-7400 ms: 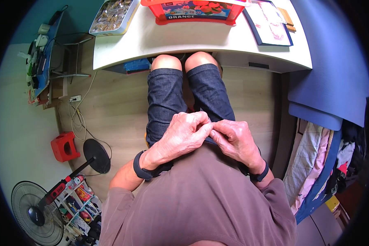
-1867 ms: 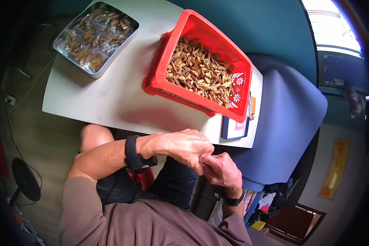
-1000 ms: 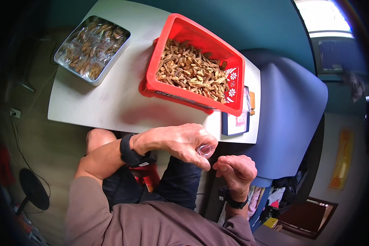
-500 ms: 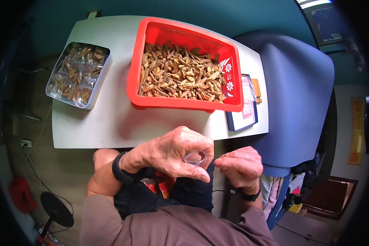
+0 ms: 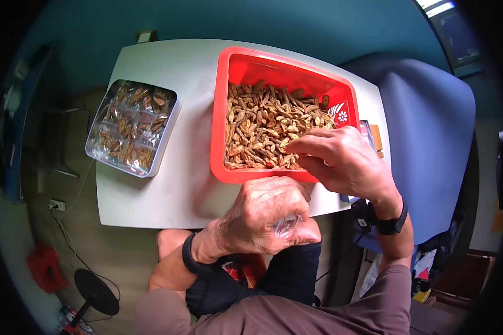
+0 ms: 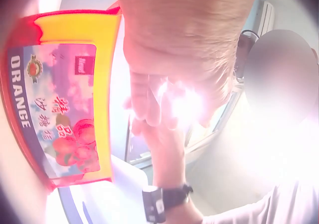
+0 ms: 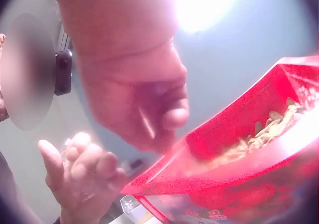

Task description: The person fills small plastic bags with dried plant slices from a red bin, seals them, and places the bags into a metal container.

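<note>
We note left hand point(image 5: 262, 215) curled round small clear bag point(image 5: 286, 225), held off table point(image 5: 151, 190) just past its near edge, above lap. Bag's orientation and long axis: cannot tell, mostly hidden by fingers. Right hand point(image 5: 341, 162) over near right corner of red basket point(image 5: 221, 111), fingertips point(image 5: 294, 146) bunched on dried brown pieces point(image 5: 262, 125); whether it pinches one, cannot tell. Metal tin point(image 5: 170, 131) of packed bags near table's left edge, long axis angled away.
</note>
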Available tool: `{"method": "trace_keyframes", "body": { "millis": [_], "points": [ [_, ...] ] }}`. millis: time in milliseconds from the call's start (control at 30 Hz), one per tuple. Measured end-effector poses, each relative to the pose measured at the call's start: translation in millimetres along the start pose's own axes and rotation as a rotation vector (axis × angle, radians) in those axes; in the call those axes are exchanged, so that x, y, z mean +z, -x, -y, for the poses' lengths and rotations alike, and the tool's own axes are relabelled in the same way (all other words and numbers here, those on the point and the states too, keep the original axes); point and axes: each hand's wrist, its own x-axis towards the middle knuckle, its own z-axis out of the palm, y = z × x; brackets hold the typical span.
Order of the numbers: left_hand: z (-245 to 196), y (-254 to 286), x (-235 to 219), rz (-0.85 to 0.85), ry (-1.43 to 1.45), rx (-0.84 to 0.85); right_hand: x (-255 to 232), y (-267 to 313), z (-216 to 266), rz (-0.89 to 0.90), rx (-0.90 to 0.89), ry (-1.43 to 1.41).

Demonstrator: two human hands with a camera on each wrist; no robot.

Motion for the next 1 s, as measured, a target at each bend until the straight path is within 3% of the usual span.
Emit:
{"method": "trace_keyframes", "body": {
  "millis": [100,167,433,533,800,867,1000],
  "points": [
    [1,-2,-3,-0.007,-0.032,0.001,14,-18,-13,-0.042,-0.065,0.01],
    [-1,-2,-5,-0.005,-0.016,-0.019,9,-35,-14,0.089,-0.081,0.134],
    [-4,-1,-12,-0.024,0.005,-0.024,31,-92,-24,0.114,0.008,0.1],
    [-5,1,-11,-0.05,0.018,-0.022,43,-108,-31,0.288,0.041,0.192],
    [-4,1,-14,-0.066,0.028,-0.044,56,-115,-51,0.256,0.065,0.136],
    [-3,2,-13,-0.07,0.026,-0.048,52,-113,-49,0.294,0.003,0.25],
    [-1,2,-13,-0.077,0.011,-0.055,56,-100,-65,0.226,-0.046,0.186]
  ]
}}
